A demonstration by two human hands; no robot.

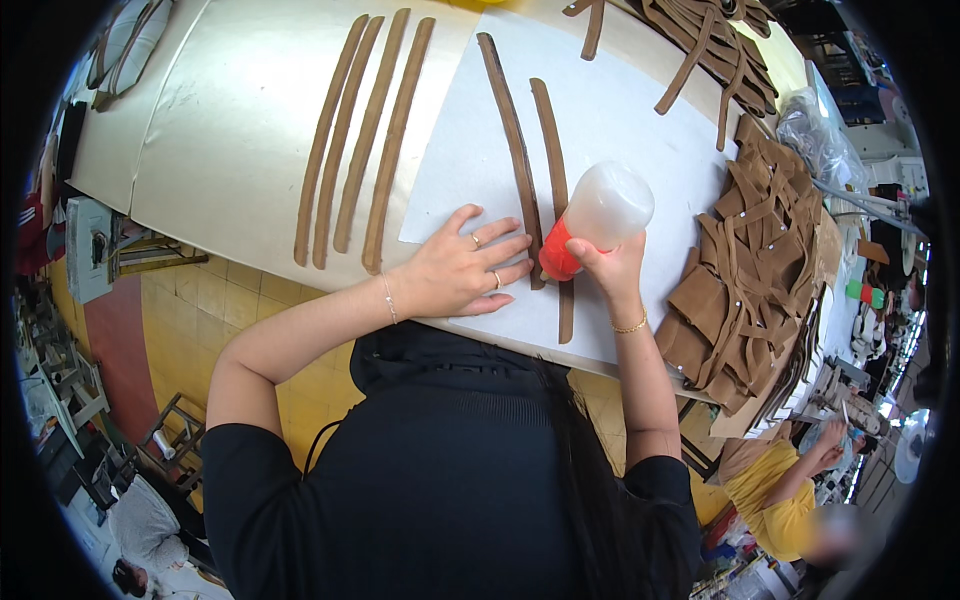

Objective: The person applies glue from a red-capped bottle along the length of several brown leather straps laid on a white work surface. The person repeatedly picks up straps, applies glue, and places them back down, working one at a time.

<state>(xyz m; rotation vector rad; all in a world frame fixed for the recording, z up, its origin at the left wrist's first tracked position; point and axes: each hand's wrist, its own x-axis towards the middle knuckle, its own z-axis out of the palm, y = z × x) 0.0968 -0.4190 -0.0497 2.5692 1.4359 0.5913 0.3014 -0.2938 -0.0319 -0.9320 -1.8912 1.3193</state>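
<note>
the bottle (612, 200), cloudy with a red cap (562, 258), is above the white sheet (452, 195), tipped so its red end points down and left toward the near end of the darker strip (513, 130); i'd judge the tilt lets what's inside run to the cap, though i can't tell whether the cap touches leather. my right grip (615, 268) is closed around the bottle near the cap, thumb across its front. my left grip (462, 265) is spread wide and holds nothing, fingertips reaching the darker strip's left edge, probably to steady it. a lighter strip (547, 120) passes under the bottle. four more strips (371, 130) lie spaced on the left of the surface (230, 100), likely kept apart on purpose; a brown heap (745, 270) sits at the right. my left elbow bends outward, forearm slanting in, while my right forearm runs almost straight forward.
</note>
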